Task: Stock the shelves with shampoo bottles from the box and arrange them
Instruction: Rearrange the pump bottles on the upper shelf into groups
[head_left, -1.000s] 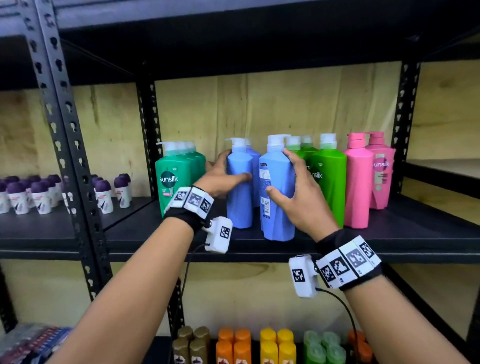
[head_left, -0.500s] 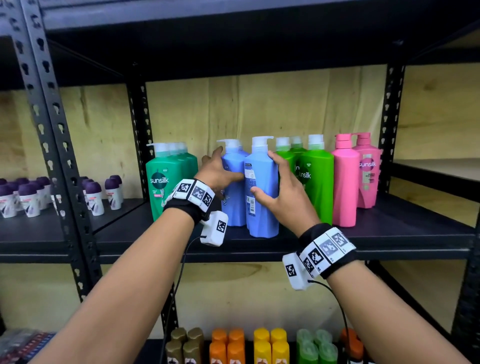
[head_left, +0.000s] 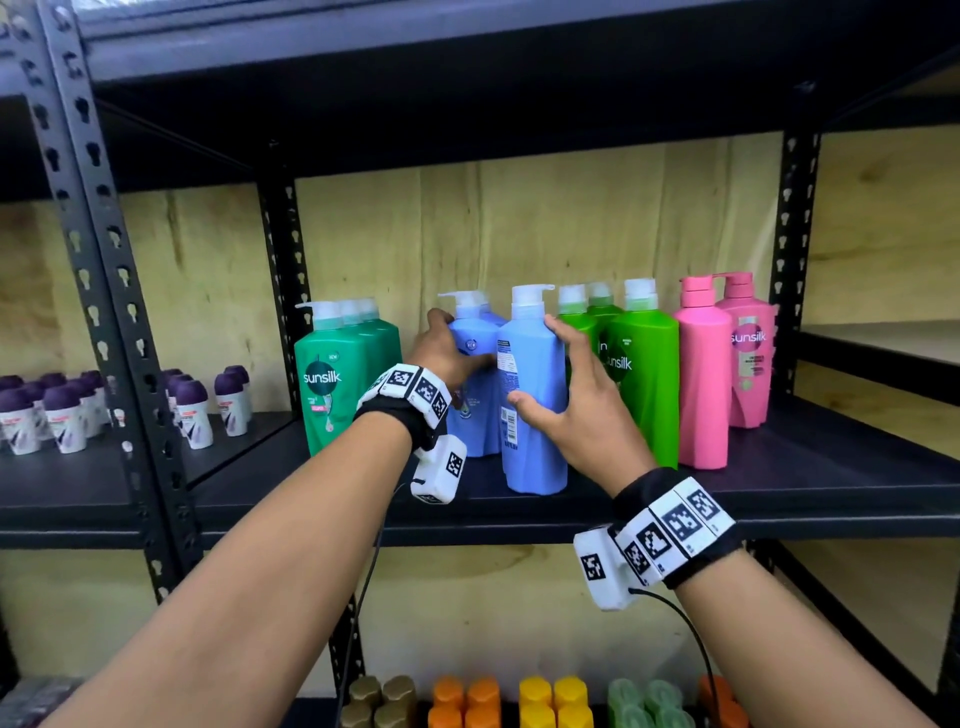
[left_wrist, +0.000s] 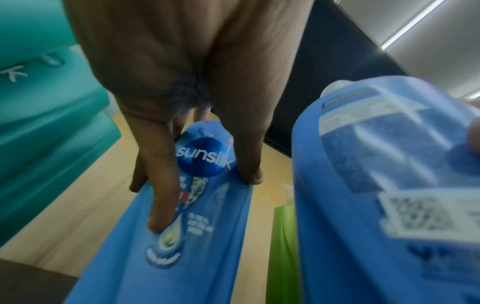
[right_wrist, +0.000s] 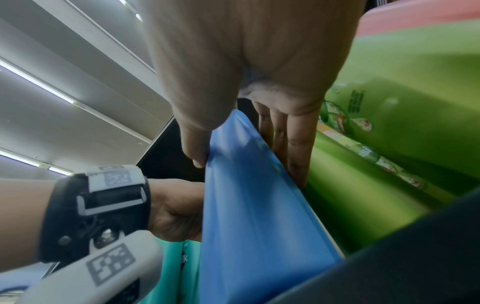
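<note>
Two blue shampoo bottles stand upright on the middle shelf (head_left: 779, 483). My left hand (head_left: 447, 353) grips the rear blue bottle (head_left: 475, 415). In the left wrist view its thumb and fingers (left_wrist: 158, 205) clasp both sides of that bottle's Sunsilk label (left_wrist: 205, 158). My right hand (head_left: 576, 400) holds the front blue bottle (head_left: 530, 426), whose back label faces me. The right wrist view shows the thumb on one side of the front blue bottle (right_wrist: 246, 216). The fingers (right_wrist: 296, 156) are wedged between it and a lime green bottle (right_wrist: 376, 185).
Teal bottles (head_left: 337, 379) stand left of the blue ones, lime green bottles (head_left: 644, 374) and pink bottles (head_left: 706, 374) to the right. Small purple-capped bottles (head_left: 62, 415) fill the neighbouring shelf. Coloured caps (head_left: 550, 696) line the shelf below. A black upright post (head_left: 280, 291) stands behind the teal bottles.
Both hands keep their hold on the two blue bottles. The front blue bottle now stands slightly further in from the shelf's front edge, close beside the rear one.
</note>
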